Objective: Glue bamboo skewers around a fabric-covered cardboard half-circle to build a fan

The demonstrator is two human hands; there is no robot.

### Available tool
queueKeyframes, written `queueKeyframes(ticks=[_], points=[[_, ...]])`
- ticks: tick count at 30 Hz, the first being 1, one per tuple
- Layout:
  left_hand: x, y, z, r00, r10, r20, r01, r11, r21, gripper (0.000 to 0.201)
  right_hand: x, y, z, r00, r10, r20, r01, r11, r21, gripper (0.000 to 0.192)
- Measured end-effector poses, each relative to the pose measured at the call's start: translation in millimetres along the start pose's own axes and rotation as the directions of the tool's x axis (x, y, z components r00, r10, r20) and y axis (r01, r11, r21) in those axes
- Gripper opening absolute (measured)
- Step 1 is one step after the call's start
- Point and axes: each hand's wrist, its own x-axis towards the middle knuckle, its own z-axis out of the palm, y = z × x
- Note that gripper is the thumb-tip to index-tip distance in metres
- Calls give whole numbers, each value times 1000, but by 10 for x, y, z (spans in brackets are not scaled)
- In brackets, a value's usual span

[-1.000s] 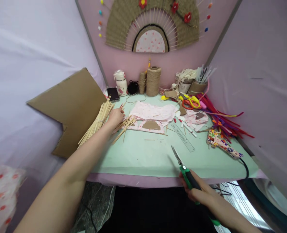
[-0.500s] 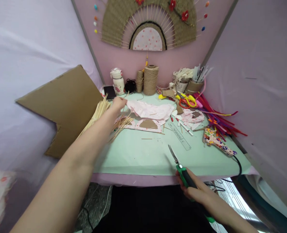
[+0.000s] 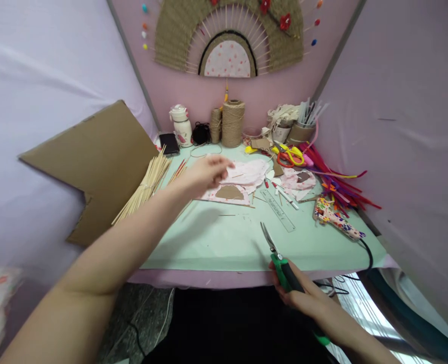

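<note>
My right hand point(image 3: 297, 290) grips a pair of green-and-black-handled snips point(image 3: 284, 273) near the table's front edge, their curved metal blades pointing up and away from me. My left hand point(image 3: 210, 174) is stretched out over the left part of a pale pink cloth point(image 3: 248, 171), fingers loosely bent and apart, with nothing visible in them. It hides some of the cloth. Just below the cloth lies a spotted piece with a brown cardboard half-circle point(image 3: 230, 192). Left of my forearm rests a tied bundle of thin wooden sticks point(image 3: 148, 182); a few loose sticks show behind the wrist.
A clear ruler point(image 3: 279, 210) and a white marker point(image 3: 287, 198) lie right of centre. Further right are scissors point(image 3: 295, 155), colourful pipe cleaners point(image 3: 341, 187) and a patterned glue gun point(image 3: 337, 220). Twine spools point(image 3: 233, 124) and a bottle point(image 3: 181, 126) stand behind; cardboard point(image 3: 98, 167) leans left.
My left hand has moved right from the cloth's left corner to over the cloth, its fingers loosening. My right hand and the snips have hardly moved; the view has shifted slightly.
</note>
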Motion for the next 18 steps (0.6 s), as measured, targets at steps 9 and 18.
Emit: queueKeyframes(ticks=[9, 18], points=[[-498, -794, 581, 893, -276, 355, 354, 919, -176, 18, -47, -301, 72, 998, -52, 20, 51, 998, 41, 66], [-528, -805, 677, 886, -306, 348, 319, 947, 22, 17, -33, -377, 116, 998, -41, 47, 37, 996, 83, 67]])
